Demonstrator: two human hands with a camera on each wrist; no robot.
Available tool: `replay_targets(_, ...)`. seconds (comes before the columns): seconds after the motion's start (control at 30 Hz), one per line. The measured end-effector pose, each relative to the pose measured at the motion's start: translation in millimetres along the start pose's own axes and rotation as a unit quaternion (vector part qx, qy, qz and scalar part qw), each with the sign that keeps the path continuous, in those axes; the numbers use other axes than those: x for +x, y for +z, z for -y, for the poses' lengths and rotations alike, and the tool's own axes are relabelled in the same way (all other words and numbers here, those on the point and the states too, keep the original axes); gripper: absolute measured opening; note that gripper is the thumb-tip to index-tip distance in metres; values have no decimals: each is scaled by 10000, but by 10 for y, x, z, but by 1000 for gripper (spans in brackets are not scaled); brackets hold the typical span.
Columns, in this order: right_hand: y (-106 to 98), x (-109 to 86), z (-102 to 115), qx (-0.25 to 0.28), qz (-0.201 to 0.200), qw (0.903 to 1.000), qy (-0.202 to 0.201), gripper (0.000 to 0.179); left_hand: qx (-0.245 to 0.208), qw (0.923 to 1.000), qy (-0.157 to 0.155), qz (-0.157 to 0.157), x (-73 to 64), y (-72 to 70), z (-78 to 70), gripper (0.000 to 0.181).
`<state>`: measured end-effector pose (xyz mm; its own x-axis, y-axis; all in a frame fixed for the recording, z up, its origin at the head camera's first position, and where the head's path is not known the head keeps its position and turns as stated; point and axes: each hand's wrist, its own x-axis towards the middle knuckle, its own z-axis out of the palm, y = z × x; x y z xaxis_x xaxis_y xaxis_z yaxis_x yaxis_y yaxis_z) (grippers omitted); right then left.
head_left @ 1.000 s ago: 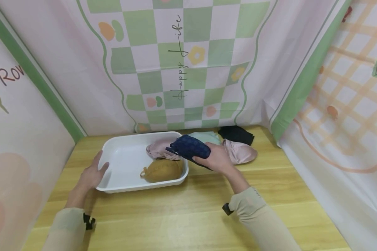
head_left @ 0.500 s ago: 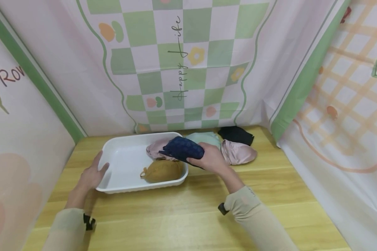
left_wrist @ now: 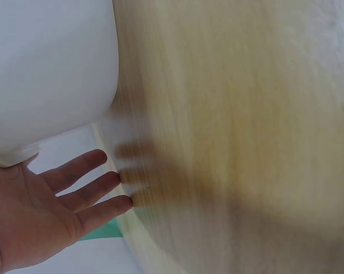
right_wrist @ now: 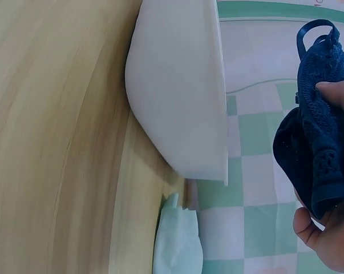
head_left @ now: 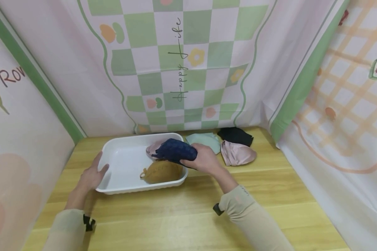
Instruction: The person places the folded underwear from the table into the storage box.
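Note:
My right hand (head_left: 204, 158) grips a folded navy lace bra (head_left: 175, 150) above the right end of a white tray (head_left: 119, 190). In the right wrist view, the navy bra (right_wrist: 317, 123) shows its strap loop and lace edge, thumb pressed on the lace, higher than the tray's rim. A mustard bra (head_left: 163, 172) lies in the tray; behind it a pink bra (head_left: 152, 149) is partly hidden by the navy one. At the tray's left end rests my left hand (head_left: 91, 176), thumb over the rim. Its other fingers (left_wrist: 92, 197) extend straight outside the wall.
Right of the tray on the wooden table (head_left: 163, 219) lie a mint bra (head_left: 204, 141), a black bra (head_left: 235, 135) and a pink satin bra (head_left: 238, 153). A checked curtain (head_left: 188, 69) hangs right behind the table, with more fabric walls at both sides.
My right hand has carried the navy bra leftward and slightly lower, from the tray's right edge to over its right end, covering more of the pink bra. The left hand has stayed put.

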<state>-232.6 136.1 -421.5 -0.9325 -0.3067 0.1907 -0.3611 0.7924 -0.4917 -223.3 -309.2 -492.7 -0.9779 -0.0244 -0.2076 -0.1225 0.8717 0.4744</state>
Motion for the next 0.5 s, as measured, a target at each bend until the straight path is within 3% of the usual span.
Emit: replay_targets(0.5,89,92,166,-138,86,9994,-303,50,-22,10000,-21,24,-5,-9,4,79)
